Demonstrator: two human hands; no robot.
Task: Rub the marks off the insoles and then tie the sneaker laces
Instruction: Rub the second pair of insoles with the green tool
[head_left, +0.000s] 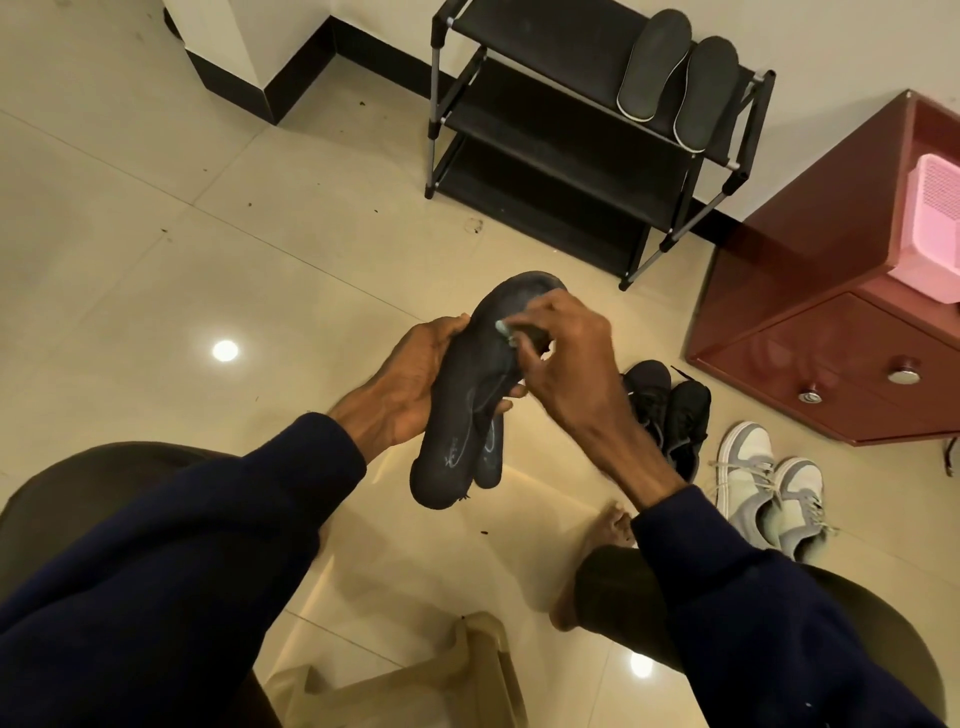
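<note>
Insoles gripped in left hand, right hand pinching pale eraser against top one

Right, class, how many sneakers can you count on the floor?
4. Two black sneakers sit side by side, partly hidden behind the right forearm. Two grey-and-white sneakers lie just right of them, nearer the person.

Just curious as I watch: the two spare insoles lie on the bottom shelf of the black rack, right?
Not quite. The head view shows the two spare insoles lying on the top shelf of the black rack, not the bottom one.
</note>
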